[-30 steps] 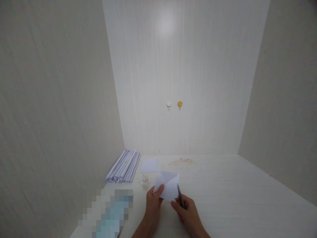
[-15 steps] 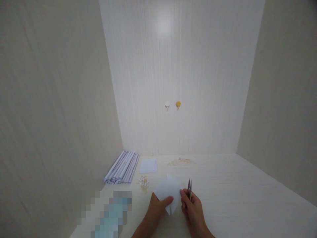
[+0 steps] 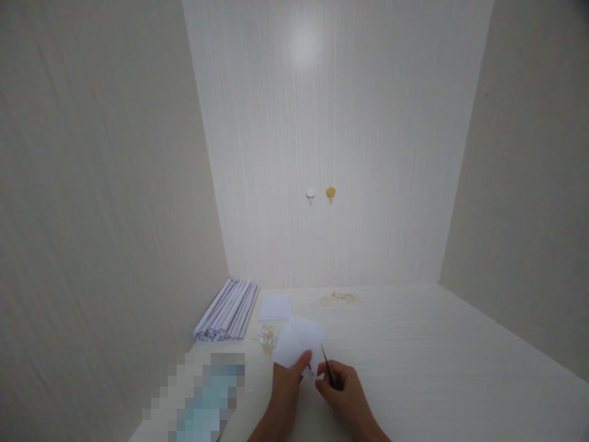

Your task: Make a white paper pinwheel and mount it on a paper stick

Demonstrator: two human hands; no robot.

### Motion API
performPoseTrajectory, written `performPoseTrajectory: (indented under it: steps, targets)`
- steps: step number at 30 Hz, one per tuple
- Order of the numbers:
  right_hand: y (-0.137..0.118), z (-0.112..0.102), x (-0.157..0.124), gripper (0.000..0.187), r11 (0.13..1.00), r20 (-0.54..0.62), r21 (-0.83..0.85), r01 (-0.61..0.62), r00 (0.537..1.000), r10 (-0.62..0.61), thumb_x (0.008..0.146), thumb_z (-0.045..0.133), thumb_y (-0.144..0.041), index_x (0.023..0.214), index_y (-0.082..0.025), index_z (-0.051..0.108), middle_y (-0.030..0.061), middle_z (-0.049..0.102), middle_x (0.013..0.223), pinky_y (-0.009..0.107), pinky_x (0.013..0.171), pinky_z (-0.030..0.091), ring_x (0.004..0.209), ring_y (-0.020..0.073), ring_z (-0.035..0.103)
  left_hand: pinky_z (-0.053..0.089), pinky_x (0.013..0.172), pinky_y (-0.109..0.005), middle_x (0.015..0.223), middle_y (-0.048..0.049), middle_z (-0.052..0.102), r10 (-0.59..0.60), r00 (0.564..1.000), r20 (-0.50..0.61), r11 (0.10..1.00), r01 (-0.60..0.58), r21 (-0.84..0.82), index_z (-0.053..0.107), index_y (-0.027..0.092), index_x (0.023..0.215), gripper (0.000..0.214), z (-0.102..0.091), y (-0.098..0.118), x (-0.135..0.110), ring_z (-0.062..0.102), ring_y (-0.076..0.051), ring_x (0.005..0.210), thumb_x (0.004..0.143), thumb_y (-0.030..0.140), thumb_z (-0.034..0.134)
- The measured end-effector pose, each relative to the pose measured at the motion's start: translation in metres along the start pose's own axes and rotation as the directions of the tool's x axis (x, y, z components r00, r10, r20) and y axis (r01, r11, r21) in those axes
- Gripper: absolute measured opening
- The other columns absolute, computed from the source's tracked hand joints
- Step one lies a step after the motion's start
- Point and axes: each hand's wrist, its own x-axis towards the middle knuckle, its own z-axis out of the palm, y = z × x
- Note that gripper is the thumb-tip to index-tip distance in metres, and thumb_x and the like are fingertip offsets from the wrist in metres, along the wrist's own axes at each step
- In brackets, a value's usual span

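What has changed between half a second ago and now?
The paper in the left hand has turned and shifted left and slightly away. The right hand has moved left, closer to the paper, and its dark pointed tool has tilted left from near upright. Nothing was let go. The rolled bundle, flat sheet and wall hooks stayed put.

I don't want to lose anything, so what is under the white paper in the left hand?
The left hand goes partly beneath the white paper, its thumb on top. White tabletop shows around the edges; anything else covered there cannot be seen.
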Motion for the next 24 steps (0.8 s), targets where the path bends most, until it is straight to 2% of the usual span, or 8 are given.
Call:
performPoseTrajectory:
  steps: [3,7,10,18,24]
  targets:
    - [0.0019,-0.0008,0.0000,0.005,1.000,0.016,-0.012,0.007,1.000,-0.007,0.056,0.048,-0.015,0.059,-0.013,0.051,-0.0096,0.028,0.040,0.020,0.040,0.019,0.039,0.0053,0.025,0.041,0.079,-0.035,0.080,-0.0074,0.066,0.016,0.999,-0.032,0.999,-0.015,0.042,0.059,0.015,0.085,0.038,-0.0023,-0.0052,0.0043,0.059,-0.024,0.083,0.048,0.020,0.069]
    - [0.0038,-0.0007,-0.0003,0.004,1.000,0.036,-0.018,0.017,0.999,-0.016,0.057,0.049,-0.016,0.059,-0.013,0.051,-0.0094,0.028,0.040,0.020,0.040,0.019,0.039,0.0056,0.025,0.037,0.084,-0.037,0.080,-0.0077,0.065,0.112,0.987,-0.113,0.991,-0.102,0.091,0.059,0.015,0.083,0.041,-0.0034,-0.0061,0.0048,0.056,-0.025,0.088,0.044,0.021,0.072]
    - [0.0021,-0.0005,-0.0006,0.007,1.000,0.037,-0.003,-0.005,0.999,0.005,0.058,0.052,-0.021,0.059,-0.014,0.049,-0.0090,0.030,0.039,0.020,0.039,0.020,0.039,0.0059,0.027,0.035,0.086,-0.038,0.078,-0.0077,0.066,0.142,0.980,-0.136,0.986,-0.128,0.109,0.059,0.014,0.083,0.044,-0.0027,-0.0040,0.0032,0.056,-0.026,0.088,0.041,0.020,0.073]
    - [0.0024,-0.0010,0.0008,0.016,0.999,-0.030,-0.017,-0.032,0.999,0.031,0.060,0.054,-0.028,0.054,-0.016,0.045,-0.0086,0.031,0.039,0.020,0.038,0.022,0.038,0.0063,0.029,0.040,0.080,-0.039,0.073,-0.0098,0.066,0.080,0.997,0.004,0.992,-0.080,0.095,0.061,0.010,0.083,0.042,-0.0024,-0.0028,-0.0003,0.058,-0.028,0.083,0.044,0.023,0.071]
    - [0.0041,-0.0004,0.0028,0.021,0.998,-0.035,-0.060,-0.006,0.999,0.004,0.062,0.051,-0.030,0.051,-0.017,0.041,-0.0080,0.031,0.039,0.020,0.037,0.023,0.037,0.0065,0.030,0.040,0.082,-0.039,0.076,-0.0108,0.066,0.039,0.999,0.037,0.995,-0.043,0.088,0.060,0.010,0.086,0.044,-0.0030,-0.0061,0.0019,0.058,-0.028,0.085,0.045,0.023,0.071]
